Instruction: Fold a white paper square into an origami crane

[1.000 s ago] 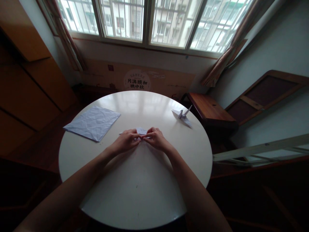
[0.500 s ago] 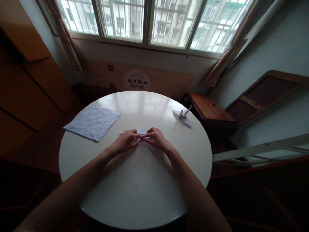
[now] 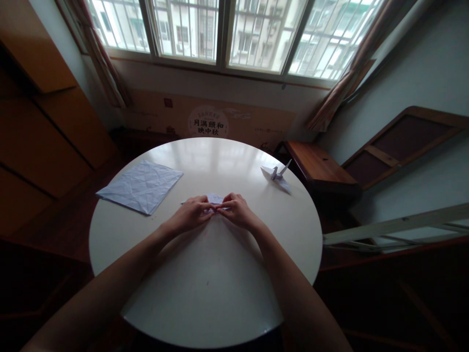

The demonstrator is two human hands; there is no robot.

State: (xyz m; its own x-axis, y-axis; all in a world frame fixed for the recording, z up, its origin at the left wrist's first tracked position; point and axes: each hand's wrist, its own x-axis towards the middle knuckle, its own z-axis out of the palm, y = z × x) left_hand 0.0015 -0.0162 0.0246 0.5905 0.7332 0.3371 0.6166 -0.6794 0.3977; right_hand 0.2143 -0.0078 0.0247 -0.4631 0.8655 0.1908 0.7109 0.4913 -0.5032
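Note:
A small folded piece of pale paper point(image 3: 214, 198) lies near the middle of the round white table point(image 3: 205, 293). My left hand point(image 3: 190, 215) and my right hand point(image 3: 238, 210) meet over it, fingertips touching, fingers curled and pressed on the paper. Most of the paper is hidden under the fingers; only its far edge shows.
A creased square sheet of paper point(image 3: 141, 186) lies flat at the table's left. A finished paper crane point(image 3: 276, 175) stands at the right edge. Beyond the table are a wooden stool point(image 3: 318, 168), a cardboard panel with printed characters point(image 3: 208, 122) and a barred window point(image 3: 227, 29).

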